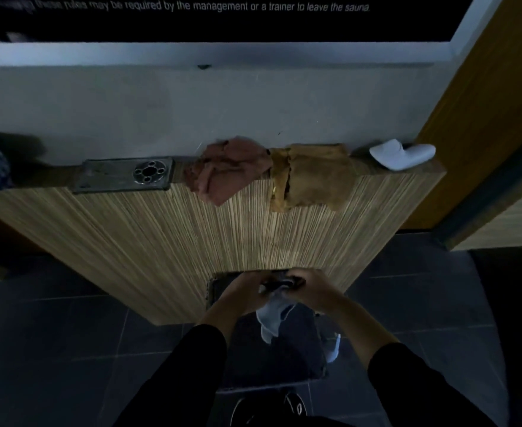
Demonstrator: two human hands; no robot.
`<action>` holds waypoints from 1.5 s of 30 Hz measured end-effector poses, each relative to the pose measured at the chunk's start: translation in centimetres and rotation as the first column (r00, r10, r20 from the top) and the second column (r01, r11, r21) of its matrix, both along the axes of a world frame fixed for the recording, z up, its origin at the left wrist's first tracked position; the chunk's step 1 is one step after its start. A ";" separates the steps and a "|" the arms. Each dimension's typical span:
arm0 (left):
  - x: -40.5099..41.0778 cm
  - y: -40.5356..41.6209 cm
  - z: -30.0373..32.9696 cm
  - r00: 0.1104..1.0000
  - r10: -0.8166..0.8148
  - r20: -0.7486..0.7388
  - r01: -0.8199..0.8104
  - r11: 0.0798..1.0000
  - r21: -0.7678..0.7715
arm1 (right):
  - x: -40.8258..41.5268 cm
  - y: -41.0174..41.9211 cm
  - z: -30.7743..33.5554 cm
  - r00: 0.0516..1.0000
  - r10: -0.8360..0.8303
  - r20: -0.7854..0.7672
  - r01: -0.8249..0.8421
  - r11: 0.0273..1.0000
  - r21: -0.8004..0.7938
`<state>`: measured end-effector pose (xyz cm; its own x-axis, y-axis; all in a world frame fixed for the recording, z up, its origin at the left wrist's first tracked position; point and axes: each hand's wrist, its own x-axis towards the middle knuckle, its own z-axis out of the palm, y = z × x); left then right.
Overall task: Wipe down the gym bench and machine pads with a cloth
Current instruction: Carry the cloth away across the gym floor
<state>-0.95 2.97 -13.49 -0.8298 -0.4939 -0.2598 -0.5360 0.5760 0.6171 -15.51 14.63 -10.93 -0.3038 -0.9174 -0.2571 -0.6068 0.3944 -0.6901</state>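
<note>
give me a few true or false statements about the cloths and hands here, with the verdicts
1. A pinkish-brown cloth and a mustard cloth hang side by side over the top of the wooden partition. True.
2. The left hand and right hand are far apart. False: they meet low in front of the partition, both gripping a dark item with a light blue cloth hanging below.
3. A metal plate with a ring of holes sits left of the hanging cloths. True.
4. The sign above is blank. False: it carries white text mentioning the sauna.
</note>
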 end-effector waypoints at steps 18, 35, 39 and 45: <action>-0.1 -5.2 1.2 0.986 -0.033 -0.165 -0.019 0.953 -0.302 | -1.8 -3.2 0.9 0.969 -0.144 -0.200 0.111 0.979 -0.169; 9.0 6.3 -10.3 0.947 0.078 0.312 -0.141 0.972 0.186 | 6.0 5.8 -10.6 0.997 0.060 0.038 -0.071 0.881 0.469; 7.0 3.5 -10.7 0.946 0.150 0.289 -0.209 0.960 0.184 | 4.9 3.2 -11.7 0.998 -0.046 -0.037 0.057 0.910 0.410; 3.5 -0.4 -12.2 0.942 0.306 0.139 -0.310 0.951 0.008 | 2.2 -1.6 -14.4 0.980 -0.178 -0.083 0.195 0.931 0.310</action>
